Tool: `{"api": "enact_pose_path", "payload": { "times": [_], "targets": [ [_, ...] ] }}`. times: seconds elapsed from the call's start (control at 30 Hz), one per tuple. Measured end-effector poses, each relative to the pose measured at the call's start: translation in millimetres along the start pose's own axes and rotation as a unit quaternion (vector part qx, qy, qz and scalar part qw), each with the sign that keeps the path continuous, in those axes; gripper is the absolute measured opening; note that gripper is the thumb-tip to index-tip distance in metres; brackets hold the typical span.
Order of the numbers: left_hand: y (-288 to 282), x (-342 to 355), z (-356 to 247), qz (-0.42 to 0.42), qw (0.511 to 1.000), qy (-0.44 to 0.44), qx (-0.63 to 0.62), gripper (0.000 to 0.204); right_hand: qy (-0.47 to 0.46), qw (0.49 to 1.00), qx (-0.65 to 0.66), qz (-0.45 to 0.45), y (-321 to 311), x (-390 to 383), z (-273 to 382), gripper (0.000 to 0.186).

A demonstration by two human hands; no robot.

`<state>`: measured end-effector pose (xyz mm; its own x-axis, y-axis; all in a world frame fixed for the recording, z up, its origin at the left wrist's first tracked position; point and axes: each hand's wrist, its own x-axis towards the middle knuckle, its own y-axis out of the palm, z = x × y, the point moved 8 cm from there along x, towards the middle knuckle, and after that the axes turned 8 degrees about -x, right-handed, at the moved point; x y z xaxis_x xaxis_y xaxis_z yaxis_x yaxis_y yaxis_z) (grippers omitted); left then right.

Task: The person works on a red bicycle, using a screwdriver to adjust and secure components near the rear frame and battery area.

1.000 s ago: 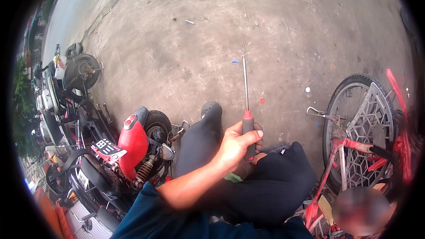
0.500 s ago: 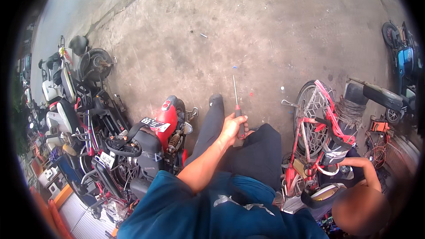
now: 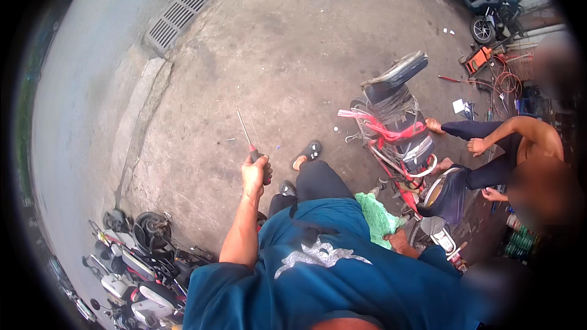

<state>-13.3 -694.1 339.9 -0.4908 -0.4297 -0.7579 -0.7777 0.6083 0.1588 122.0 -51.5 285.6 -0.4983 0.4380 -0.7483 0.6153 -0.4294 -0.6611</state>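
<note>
Head view: left hand (image 3: 255, 176) grips a long screwdriver (image 3: 246, 134), its thin shaft pointing far over the concrete ground (image 3: 293, 55). Right hand (image 3: 403, 242) rests low beside a green cloth (image 3: 376, 217), its grip unclear. Nearby, a red bicycle (image 3: 397, 140) stands right.

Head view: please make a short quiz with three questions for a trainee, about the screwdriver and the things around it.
1. True or false: the left hand grips the screwdriver by its handle, with the shaft pointing away from the person.
2. What lies next to the right hand? A) green cloth B) helmet C) bucket
3. What colour is the frame of the small bike beside the seated person?
Key: 1 true; 2 A; 3 red.
</note>
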Motion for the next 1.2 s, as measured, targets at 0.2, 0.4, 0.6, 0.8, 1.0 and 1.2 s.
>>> {"api": "enact_pose_path", "payload": {
  "times": [0.2, 0.4, 0.6, 0.8, 1.0, 1.2],
  "targets": [
    [-14.2, 46.7, -64.2, -0.061, 0.989, 0.007, 0.135, 0.011, 0.022, 0.997, 0.055, 0.055, -19.3, -33.3, 124.0, 0.049],
    [-51.1, 82.6, -114.9, -0.104, 0.965, -0.016, 0.240, 0.012, 0.032, 0.996, 0.033, 0.082, -16.1, -45.7, 191.9, 0.055],
    [-22.6, 172.3, -199.8, -0.065, 0.925, -0.025, 0.374, 0.014, 0.058, 0.992, 0.079, 0.076, 4.1, -58.0, 259.6, 0.057],
    [161.0, 313.8, -310.3, 0.069, 0.874, 0.043, 0.479, 0.014, 0.199, 0.965, 0.129, 0.113, 2.2, -94.4, 332.9, 0.061],
    [482.9, 332.9, -333.8, 0.315, 0.738, 0.151, 0.577, 0.020, 0.226, 0.936, 0.227, 0.143, 44.7, -112.4, 408.3, 0.058],
    [661.6, 341.2, -258.2, 0.429, 0.573, 0.206, 0.668, 0.017, 0.230, 0.882, 0.379, 0.161, 46.7, -103.9, 498.7, 0.044]
  ]
}}
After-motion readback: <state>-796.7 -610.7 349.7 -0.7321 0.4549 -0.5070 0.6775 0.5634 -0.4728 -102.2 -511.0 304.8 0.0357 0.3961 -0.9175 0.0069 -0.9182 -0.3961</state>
